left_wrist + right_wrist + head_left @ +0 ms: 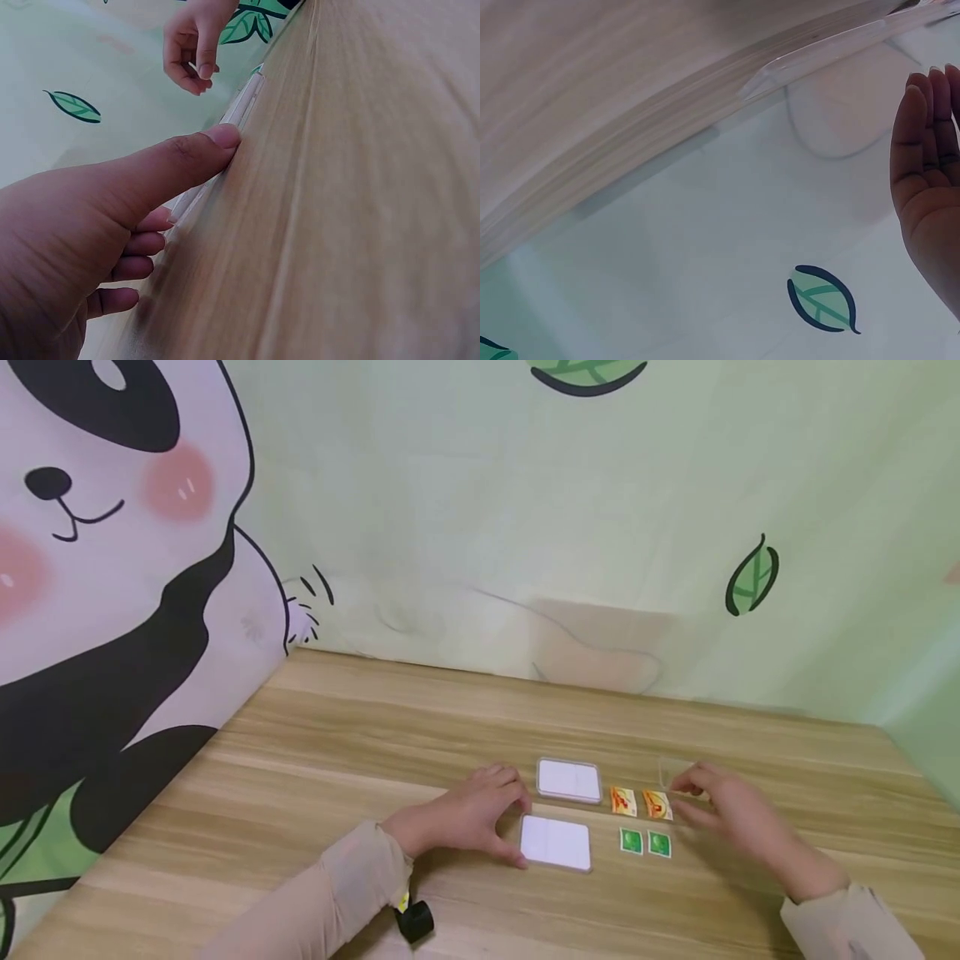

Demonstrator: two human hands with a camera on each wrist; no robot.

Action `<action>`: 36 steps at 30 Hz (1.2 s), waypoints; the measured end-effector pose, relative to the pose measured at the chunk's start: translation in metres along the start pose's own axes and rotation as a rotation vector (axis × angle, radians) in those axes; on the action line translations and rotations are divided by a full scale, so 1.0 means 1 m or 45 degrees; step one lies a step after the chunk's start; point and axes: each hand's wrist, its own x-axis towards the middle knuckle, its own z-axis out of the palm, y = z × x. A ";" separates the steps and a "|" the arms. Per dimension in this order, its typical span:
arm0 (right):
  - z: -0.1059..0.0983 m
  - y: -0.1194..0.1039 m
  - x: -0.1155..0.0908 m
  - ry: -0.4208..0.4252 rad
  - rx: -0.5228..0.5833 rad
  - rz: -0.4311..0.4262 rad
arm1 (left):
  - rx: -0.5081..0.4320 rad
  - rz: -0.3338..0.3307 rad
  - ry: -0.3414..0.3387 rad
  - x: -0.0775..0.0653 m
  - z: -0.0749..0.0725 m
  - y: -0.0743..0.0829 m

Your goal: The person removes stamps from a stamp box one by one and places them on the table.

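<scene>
My left hand (480,814) holds the left side of the nearer clear flat case (590,860), which has a white divided card (555,842) inside. In the left wrist view, the thumb (224,136) presses against the case's edge, and the index fingertip touches it farther along. My right hand (738,814) hovers just right of the orange stamp-like pieces (657,805), its fingers loosely bent with nothing visible between them. In front of that pair lie two green stamp-like pieces (659,844).
Behind the nearer case lies a second clear case with a white card (568,780). A transparent plastic piece (666,770) lies beyond the right hand, partly hidden. A small black object (416,922) sits by the left sleeve. A printed cloth (420,527) borders the wooden table (360,710).
</scene>
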 end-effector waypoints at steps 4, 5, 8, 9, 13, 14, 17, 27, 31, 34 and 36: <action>0.000 0.004 0.002 -0.001 -0.007 0.004 | 0.016 0.005 0.003 0.000 0.000 0.000; 0.000 0.004 0.003 -0.004 -0.010 0.011 | 0.026 0.007 0.005 0.000 0.000 0.000; 0.000 0.006 0.006 -0.024 -0.012 0.039 | 0.034 0.007 0.009 0.000 -0.001 -0.001; -0.001 0.007 0.006 -0.029 -0.016 0.045 | 0.039 0.008 0.010 0.001 -0.001 -0.001; -0.002 0.008 0.008 -0.041 -0.018 0.064 | 0.033 0.008 0.010 0.000 -0.002 0.000; -0.002 0.009 0.009 -0.041 -0.021 0.067 | 0.028 0.008 0.010 0.000 -0.002 0.000; -0.002 0.011 0.009 -0.041 -0.021 0.076 | 0.026 0.005 0.004 0.001 -0.003 0.000; -0.004 0.020 0.010 -0.050 -0.036 0.078 | 0.010 -0.003 -0.006 0.000 0.000 0.000; -0.005 0.025 0.011 -0.047 -0.037 0.073 | 0.007 -0.002 -0.005 0.000 0.000 0.000; -0.006 0.029 0.011 -0.061 -0.039 0.077 | 0.007 -0.005 -0.007 0.001 0.000 0.000; -0.007 0.031 0.011 -0.075 -0.041 0.092 | 0.008 -0.006 -0.010 0.001 -0.001 0.000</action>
